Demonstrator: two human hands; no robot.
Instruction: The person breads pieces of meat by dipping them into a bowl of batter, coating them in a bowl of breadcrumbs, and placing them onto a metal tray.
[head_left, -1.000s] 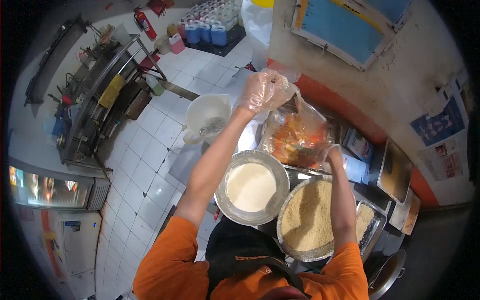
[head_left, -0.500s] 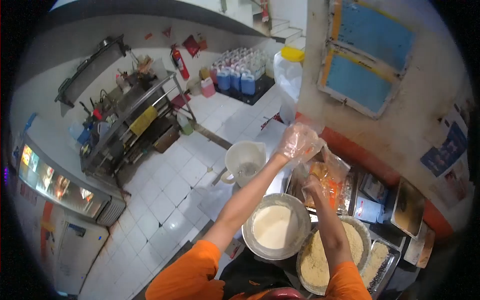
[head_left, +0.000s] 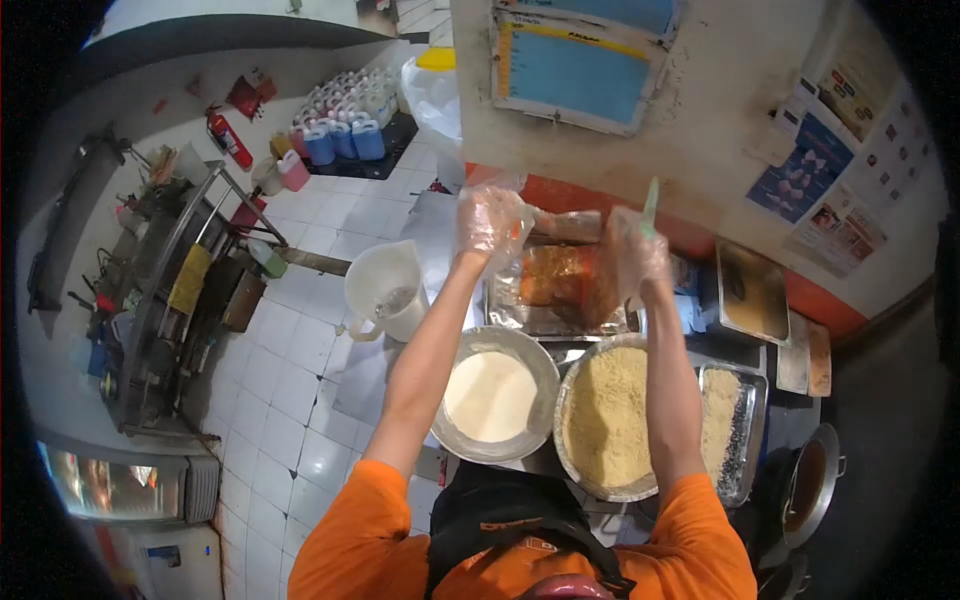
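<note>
My left hand (head_left: 488, 222), in a clear plastic glove, is closed on the edge of a clear plastic bag (head_left: 568, 228). The bag's orange-red contents (head_left: 555, 275) rest over a metal tray (head_left: 510, 318). To the right of the bag is my right hand (head_left: 642, 252), also gloved, its fingers closed around a slim pale-green tool (head_left: 651, 205) that points up. The tool's other end is hidden, so its kind is unclear. Nearer to me stand a bowl of pale batter (head_left: 492, 395) and a bowl of yellowish crumbs (head_left: 605, 420), the latter partly under my right forearm.
A white plastic jug (head_left: 400, 285) stands left of the batter bowl. On the right are a tray with crumbs (head_left: 735, 470), a rectangular metal pan (head_left: 750, 290) and a round pot (head_left: 822, 485). The wall (head_left: 720, 130) rises just behind the work surface.
My view has turned to the right. My right hand has risen from the orange contents to the bag's right side, and the pale-green tool now shows in it. My left hand still grips the bag.
</note>
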